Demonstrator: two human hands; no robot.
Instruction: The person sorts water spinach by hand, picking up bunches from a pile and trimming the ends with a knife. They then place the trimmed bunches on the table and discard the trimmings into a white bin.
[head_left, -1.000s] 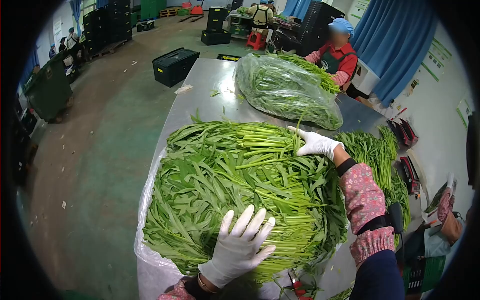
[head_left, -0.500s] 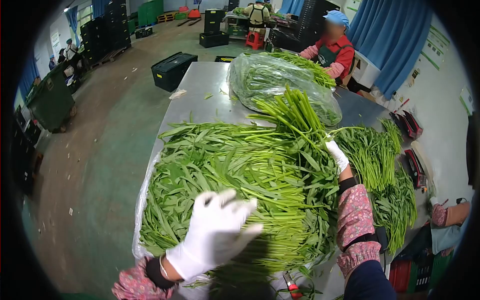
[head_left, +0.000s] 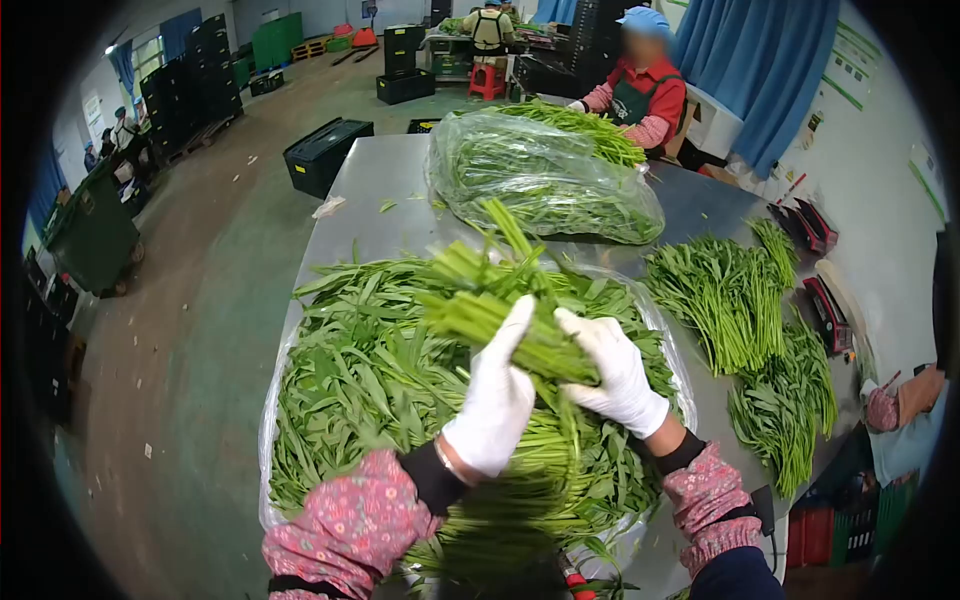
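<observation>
A bunch of long-stemmed leafy greens (head_left: 470,305), which looks like water spinach, is held between my two white-gloved hands, its cut stem ends blurred and pointing left and up. My left hand (head_left: 497,400) grips it from the near left side. On its right, my right hand (head_left: 615,378) is closed around it, thumb on top. Under both hands a wide pile of the same greens (head_left: 350,390) lies on clear plastic sheeting (head_left: 268,470). At the near edge shows part of a red-handled tool (head_left: 577,582), mostly covered.
On the metal table (head_left: 375,190), a clear plastic bag of greens (head_left: 540,180) lies beyond the pile. Loose bunches (head_left: 725,300) are at the right, near red-and-black items (head_left: 825,310). Across the table a person in red (head_left: 650,95) handles greens. Black crates (head_left: 325,155) stand on the floor.
My left hand has moved up and right from above the pile onto the bunch. My right hand has brought the bunch left and nearer, tipping its stems leftward.
</observation>
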